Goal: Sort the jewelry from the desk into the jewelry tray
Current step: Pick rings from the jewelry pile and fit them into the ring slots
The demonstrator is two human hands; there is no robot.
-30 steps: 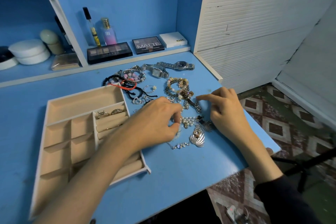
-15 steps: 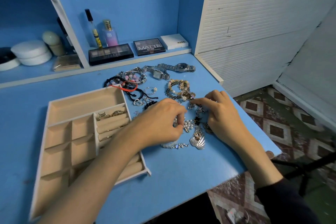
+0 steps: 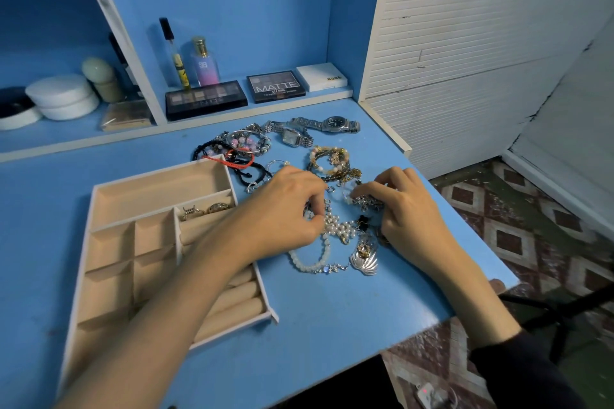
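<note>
A beige jewelry tray (image 3: 99,209) with several compartments lies on the blue desk; two rings (image 3: 206,209) sit in its ring slot. To its right is a tangled pile of jewelry: a pearl cluster (image 3: 337,224), a white bead bracelet (image 3: 315,262), a silver shell piece (image 3: 365,262), gold chains (image 3: 332,159), cord bracelets (image 3: 232,159) and two watches (image 3: 319,128). My left hand (image 3: 282,212) pinches at the pearl cluster. My right hand (image 3: 405,209) has its fingers curled on a silvery chain piece (image 3: 365,201) in the pile.
A shelf behind holds eyeshadow palettes (image 3: 206,98), perfume bottles (image 3: 204,63), a white box (image 3: 320,76) and white jars (image 3: 61,95). The desk's right edge (image 3: 465,236) drops to a tiled floor. A white slatted wall (image 3: 465,43) stands at right.
Both hands have closed in on the middle of the pile. The right hand's fingers went from pointing to curled on the chain piece; the left hand shifted slightly right onto the pearls.
</note>
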